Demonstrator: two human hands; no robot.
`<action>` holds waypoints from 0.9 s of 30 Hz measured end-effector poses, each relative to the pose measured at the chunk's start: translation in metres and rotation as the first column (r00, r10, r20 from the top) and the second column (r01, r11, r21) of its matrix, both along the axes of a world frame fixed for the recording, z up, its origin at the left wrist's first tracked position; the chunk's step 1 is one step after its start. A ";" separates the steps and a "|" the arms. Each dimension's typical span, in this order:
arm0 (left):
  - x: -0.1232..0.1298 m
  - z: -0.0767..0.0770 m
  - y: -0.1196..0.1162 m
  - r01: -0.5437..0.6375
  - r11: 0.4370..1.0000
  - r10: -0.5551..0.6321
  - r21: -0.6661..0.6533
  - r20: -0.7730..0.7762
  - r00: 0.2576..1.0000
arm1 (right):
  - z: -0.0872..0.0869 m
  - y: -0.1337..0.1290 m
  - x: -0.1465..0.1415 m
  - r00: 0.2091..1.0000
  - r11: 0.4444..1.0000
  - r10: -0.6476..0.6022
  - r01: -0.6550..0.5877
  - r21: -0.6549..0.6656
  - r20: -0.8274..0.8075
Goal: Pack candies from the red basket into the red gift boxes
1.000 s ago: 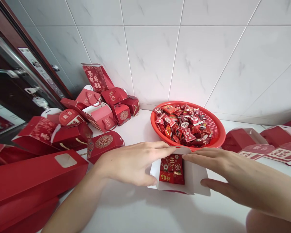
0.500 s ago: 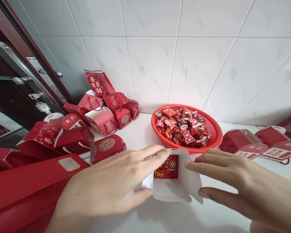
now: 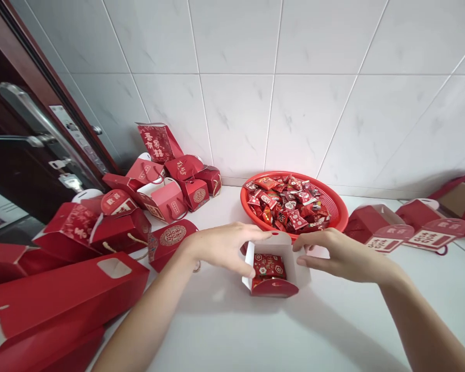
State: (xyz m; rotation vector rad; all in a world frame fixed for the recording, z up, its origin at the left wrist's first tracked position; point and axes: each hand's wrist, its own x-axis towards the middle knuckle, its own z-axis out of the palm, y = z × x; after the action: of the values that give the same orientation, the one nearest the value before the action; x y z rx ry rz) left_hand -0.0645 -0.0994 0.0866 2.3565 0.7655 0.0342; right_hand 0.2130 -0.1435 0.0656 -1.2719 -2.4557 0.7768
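A small red gift box (image 3: 274, 288) with a white inside stands open on the white tabletop in front of me. Red packaged sweets (image 3: 270, 265) lie in it. My left hand (image 3: 227, 247) reaches round the box's left side, thumb at the left flap and fingers at the raised back flap. On the other side, my right hand (image 3: 333, 254) has its thumb and bent fingers closed at the right flap (image 3: 303, 275). The front flap leans up, showing its red outer face.
Behind the box sits a red plastic basket (image 3: 339, 206) of wrapped sweets. Several red gift boxes (image 3: 172, 237) crowd the left side, and two more boxes (image 3: 383, 227) stand at the right. A tiled wall (image 3: 236, 124) runs along the back; a door handle (image 3: 31, 116) is at far left.
The box's front flap has come up, so its red outside now shows. Both hands have closed in on the box's sides, and the view has drawn back.
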 end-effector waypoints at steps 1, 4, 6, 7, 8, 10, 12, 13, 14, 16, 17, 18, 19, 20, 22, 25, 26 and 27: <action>0.001 -0.004 0.006 -0.014 1.000 0.014 -0.019 0.009 1.000 | -0.006 0.000 0.001 0.998 0.999 -0.024 0.022 -0.026 -0.052; 0.002 -0.013 0.017 -0.027 0.995 0.031 -0.097 0.032 0.999 | -0.022 -0.006 0.000 0.975 0.995 -0.102 0.098 -0.029 -0.199; 0.005 -0.016 0.018 -0.041 0.993 0.045 -0.113 0.032 0.999 | -0.033 -0.012 -0.006 0.948 0.983 -0.171 0.181 0.013 -0.267; 0.007 -0.017 0.017 -0.050 0.994 0.054 -0.097 0.034 0.998 | -0.038 -0.015 -0.010 0.930 0.973 -0.206 0.228 0.039 -0.304; 0.010 -0.019 0.014 -0.063 0.996 0.066 -0.066 0.038 0.997 | -0.043 -0.018 -0.015 0.908 0.959 -0.240 0.277 0.063 -0.344; 0.016 -0.020 0.008 -0.100 0.995 0.099 0.019 0.039 0.994 | -0.055 -0.021 -0.026 0.852 0.921 -0.299 0.375 0.102 -0.431; 0.023 -0.021 0.001 -0.134 0.986 0.134 0.098 0.006 0.991 | -0.065 -0.024 -0.036 0.788 0.884 -0.333 0.452 0.120 -0.518; 0.026 -0.021 -0.003 -0.144 0.981 0.148 0.130 -0.019 0.989 | -0.070 -0.025 -0.040 0.761 0.870 -0.328 0.475 0.136 -0.559; 0.029 -0.022 -0.006 -0.151 0.976 0.159 0.156 -0.042 0.986 | -0.074 -0.027 -0.043 0.746 0.862 -0.312 0.483 0.156 -0.588; 0.033 -0.022 -0.010 -0.156 0.967 0.173 0.203 -0.068 0.982 | -0.081 -0.030 -0.046 0.750 0.855 -0.256 0.470 0.219 -0.609; 0.034 -0.023 -0.012 -0.157 0.961 0.178 0.226 -0.072 0.982 | -0.084 -0.033 -0.047 0.767 0.855 -0.228 0.453 0.254 -0.600; 0.035 -0.024 -0.012 -0.156 0.955 0.179 0.251 -0.073 0.981 | -0.086 -0.035 -0.047 0.786 0.852 -0.204 0.436 0.289 -0.584; 0.036 -0.025 -0.013 -0.155 0.948 0.183 0.277 -0.080 0.980 | -0.089 -0.037 -0.047 0.804 0.848 -0.184 0.420 0.322 -0.566; 0.037 -0.026 -0.013 -0.155 0.941 0.190 0.302 -0.093 0.977 | -0.091 -0.040 -0.046 0.818 0.842 -0.164 0.408 0.354 -0.552; 0.039 -0.028 -0.012 -0.162 0.928 0.213 0.336 -0.124 0.969 | -0.097 -0.044 -0.044 0.839 0.826 -0.125 0.384 0.413 -0.530; 0.039 -0.029 -0.009 -0.169 0.926 0.218 0.339 -0.113 0.969 | -0.103 -0.048 -0.041 0.858 0.798 -0.076 0.358 0.485 -0.509; 0.038 -0.029 -0.008 -0.162 0.932 0.204 0.324 -0.098 0.974 | -0.105 -0.049 -0.040 0.862 0.790 -0.073 0.357 0.499 -0.502; 0.036 -0.028 -0.007 -0.150 0.942 0.183 0.301 -0.083 0.980 | -0.106 -0.050 -0.039 0.866 0.784 -0.077 0.359 0.507 -0.494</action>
State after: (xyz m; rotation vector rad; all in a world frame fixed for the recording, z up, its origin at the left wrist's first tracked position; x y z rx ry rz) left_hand -0.0282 -0.1062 0.0588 2.5819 1.0775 0.0975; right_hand 0.1735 -0.1933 -0.0406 -0.9744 -1.8877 0.1717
